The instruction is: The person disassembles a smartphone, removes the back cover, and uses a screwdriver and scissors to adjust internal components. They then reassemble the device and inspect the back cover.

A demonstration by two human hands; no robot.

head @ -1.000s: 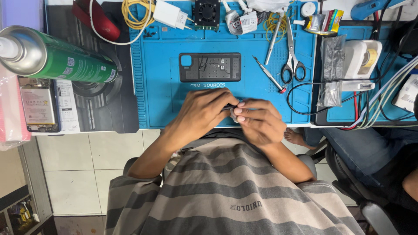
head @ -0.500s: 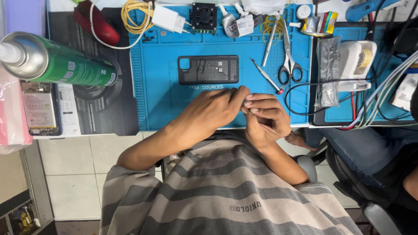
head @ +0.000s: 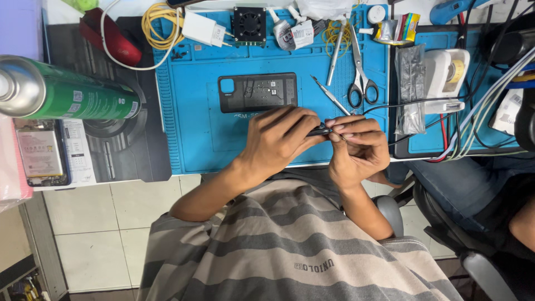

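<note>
I see a floor of pale square tiles (head: 100, 223) with grey grout below the bench edge. The white workbench (head: 67, 8) carries a blue silicone work mat (head: 189, 128) and a black desk mat (head: 150, 150) beside it. A grey chair armrest (head: 390, 214) shows at right. Light is even and bright.

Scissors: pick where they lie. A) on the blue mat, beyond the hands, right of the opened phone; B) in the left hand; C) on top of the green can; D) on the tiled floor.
A: the scissors lie on the blue mat, right of the opened phone, beyond both hands.
</note>
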